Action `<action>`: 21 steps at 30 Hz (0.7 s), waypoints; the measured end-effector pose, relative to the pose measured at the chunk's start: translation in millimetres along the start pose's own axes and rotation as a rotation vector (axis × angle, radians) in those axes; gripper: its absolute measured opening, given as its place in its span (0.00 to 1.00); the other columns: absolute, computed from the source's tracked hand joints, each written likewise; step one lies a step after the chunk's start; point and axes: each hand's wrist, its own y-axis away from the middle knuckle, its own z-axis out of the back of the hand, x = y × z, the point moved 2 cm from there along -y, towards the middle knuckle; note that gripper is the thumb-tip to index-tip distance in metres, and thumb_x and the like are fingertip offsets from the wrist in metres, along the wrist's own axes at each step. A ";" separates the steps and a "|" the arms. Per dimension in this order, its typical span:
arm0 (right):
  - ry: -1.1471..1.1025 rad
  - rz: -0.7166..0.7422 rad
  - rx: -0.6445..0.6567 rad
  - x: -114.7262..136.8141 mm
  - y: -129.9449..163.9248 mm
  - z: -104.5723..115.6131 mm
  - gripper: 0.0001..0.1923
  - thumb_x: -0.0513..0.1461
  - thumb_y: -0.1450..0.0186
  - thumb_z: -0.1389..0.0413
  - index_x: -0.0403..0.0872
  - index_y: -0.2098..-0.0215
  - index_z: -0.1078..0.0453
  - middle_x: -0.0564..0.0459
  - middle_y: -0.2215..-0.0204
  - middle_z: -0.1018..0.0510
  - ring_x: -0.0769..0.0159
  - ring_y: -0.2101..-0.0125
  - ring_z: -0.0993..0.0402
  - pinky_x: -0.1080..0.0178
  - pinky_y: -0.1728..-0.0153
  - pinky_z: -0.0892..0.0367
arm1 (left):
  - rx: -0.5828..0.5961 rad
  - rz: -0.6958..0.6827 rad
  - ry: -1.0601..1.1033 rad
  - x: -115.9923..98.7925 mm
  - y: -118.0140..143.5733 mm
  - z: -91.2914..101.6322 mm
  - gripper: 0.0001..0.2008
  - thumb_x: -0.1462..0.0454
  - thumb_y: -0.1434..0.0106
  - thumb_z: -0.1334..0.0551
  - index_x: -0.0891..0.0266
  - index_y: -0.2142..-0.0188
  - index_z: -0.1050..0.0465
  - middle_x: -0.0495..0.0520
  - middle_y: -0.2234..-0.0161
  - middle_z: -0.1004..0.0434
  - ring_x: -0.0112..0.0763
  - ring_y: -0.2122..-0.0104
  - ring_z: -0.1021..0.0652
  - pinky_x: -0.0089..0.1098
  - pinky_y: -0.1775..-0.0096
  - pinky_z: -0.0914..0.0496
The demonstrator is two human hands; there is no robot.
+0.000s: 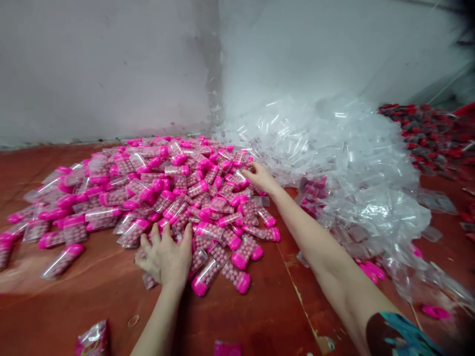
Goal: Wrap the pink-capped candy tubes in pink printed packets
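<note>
- The one head-worn camera looks from above and behind the left hand (166, 257) and right hand (261, 178), facing forward and down.
- It is near enough that both forearms (322, 257) run in from the lower edge.
- Past the hands, its view reaches the wall (111, 69).

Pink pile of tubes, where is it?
In the head view, the pink pile lies left of centre, with the left hand at its near edge and clear plastic to its right.
</note>
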 end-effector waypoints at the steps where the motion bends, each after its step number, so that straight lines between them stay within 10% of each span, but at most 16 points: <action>1: 0.033 -0.017 0.008 5.8 -1.7 -11.0 0.24 0.45 0.17 0.39 0.41 0.29 0.24 0.38 0.41 0.12 0.50 0.41 0.18 0.49 0.35 0.28 | -0.001 0.000 0.001 -0.4 0.1 0.4 0.35 0.44 0.19 0.45 0.62 0.27 0.19 0.72 0.20 0.29 0.72 0.20 0.35 0.75 0.28 0.37; 13: 0.262 0.202 0.169 39.2 87.8 -35.1 0.23 0.42 0.12 0.52 0.52 0.26 0.23 0.40 0.33 0.18 0.46 0.35 0.21 0.46 0.32 0.27 | 0.028 0.012 0.035 -5.8 0.7 4.8 0.34 0.46 0.18 0.43 0.67 0.27 0.20 0.76 0.20 0.30 0.72 0.20 0.37 0.76 0.26 0.40; 21: 0.339 0.045 0.112 11.4 56.9 -22.9 0.25 0.45 0.09 0.53 0.45 0.30 0.18 0.36 0.27 0.21 0.41 0.31 0.28 0.39 0.29 0.33 | 0.111 -0.017 0.121 -7.2 4.3 11.9 0.38 0.44 0.15 0.44 0.74 0.24 0.25 0.79 0.18 0.36 0.75 0.18 0.42 0.77 0.24 0.47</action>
